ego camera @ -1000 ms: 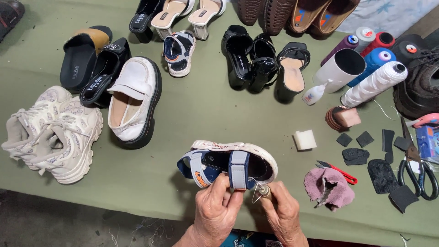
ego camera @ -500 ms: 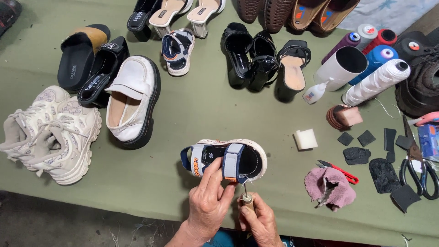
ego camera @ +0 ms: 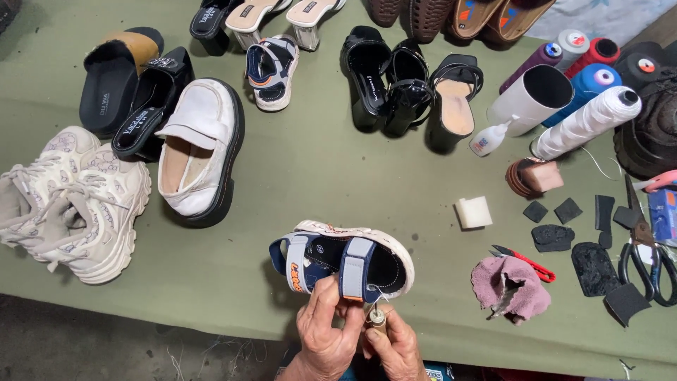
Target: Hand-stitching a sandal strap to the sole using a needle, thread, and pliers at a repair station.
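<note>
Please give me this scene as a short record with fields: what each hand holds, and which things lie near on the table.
left hand: left hand grips the grey strap of a small blue sandal
right hand: right hand pinches a small awl-like tool at the strap
surface: green table
right of sandal: pink cloth, red snips, white block, black scissors
left of sandal: white loafer, white sneakers
far right: thread cones
</note>
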